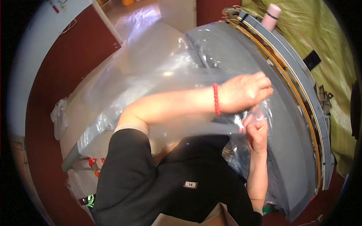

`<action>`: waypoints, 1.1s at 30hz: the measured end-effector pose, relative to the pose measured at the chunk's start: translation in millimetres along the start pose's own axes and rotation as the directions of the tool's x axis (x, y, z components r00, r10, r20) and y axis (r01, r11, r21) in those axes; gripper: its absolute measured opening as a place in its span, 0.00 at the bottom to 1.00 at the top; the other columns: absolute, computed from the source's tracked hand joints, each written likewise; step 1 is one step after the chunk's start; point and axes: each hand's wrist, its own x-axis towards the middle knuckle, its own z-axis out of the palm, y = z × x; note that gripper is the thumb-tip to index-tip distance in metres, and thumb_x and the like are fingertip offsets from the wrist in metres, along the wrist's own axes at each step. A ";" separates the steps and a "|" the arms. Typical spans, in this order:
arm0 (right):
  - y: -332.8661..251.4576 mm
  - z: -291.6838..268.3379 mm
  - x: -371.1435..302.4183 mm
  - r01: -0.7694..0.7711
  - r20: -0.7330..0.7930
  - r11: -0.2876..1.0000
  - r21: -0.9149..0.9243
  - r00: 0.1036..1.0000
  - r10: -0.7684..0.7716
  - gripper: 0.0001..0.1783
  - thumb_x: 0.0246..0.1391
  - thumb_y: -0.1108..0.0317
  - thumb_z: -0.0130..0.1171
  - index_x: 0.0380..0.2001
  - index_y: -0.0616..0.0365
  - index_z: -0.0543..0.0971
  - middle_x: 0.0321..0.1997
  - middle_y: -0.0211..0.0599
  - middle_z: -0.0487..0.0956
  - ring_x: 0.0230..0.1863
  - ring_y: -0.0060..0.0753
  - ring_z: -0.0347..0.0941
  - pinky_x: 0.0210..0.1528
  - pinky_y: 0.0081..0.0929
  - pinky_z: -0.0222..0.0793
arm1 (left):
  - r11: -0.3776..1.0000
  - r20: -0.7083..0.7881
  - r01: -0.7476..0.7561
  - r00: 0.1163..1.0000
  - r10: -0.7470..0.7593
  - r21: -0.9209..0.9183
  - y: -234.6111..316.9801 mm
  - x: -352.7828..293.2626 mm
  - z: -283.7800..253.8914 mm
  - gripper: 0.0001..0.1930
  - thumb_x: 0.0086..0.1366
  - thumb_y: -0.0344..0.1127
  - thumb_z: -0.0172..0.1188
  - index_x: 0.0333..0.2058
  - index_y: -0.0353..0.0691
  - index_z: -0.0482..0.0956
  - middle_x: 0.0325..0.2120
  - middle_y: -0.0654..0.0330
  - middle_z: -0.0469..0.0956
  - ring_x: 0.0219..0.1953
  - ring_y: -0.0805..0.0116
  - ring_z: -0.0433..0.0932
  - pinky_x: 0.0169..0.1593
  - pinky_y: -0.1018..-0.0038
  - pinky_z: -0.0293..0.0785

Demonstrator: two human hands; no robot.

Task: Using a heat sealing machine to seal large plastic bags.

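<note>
Right of the frame's centre, the left hand [245, 92] – a red braided bracelet [216, 99] at its wrist – curls just above the right hand [257, 135], whose fingers pinch clear plastic film [181, 62]. A pink bottle [270, 18] stands at upper right, near a yellow-green tarp [316, 35].

I see clear, white-glinting plastic film [120, 98] mid-frame, a red braided bracelet [216, 99] right of centre, grey surface [298, 162] at right, pink bottle [271, 17] and yellow-green sheet [301, 35] upper right.

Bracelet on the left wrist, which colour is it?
The bracelet is red; the head view shows it best.
</note>
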 end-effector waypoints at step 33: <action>-107.6 -271.1 -438.9 -0.734 -0.532 0.519 -0.437 -0.254 -0.808 0.15 0.33 0.67 0.62 0.30 0.56 0.74 0.20 0.33 0.74 0.22 0.29 0.70 0.27 0.25 0.65 | 0.439 0.428 0.810 0.581 -0.693 -0.390 -103.6 15.7 170.6 0.10 0.58 0.37 0.53 0.19 0.48 0.67 0.14 0.77 0.60 0.15 0.88 0.51 0.17 0.88 0.45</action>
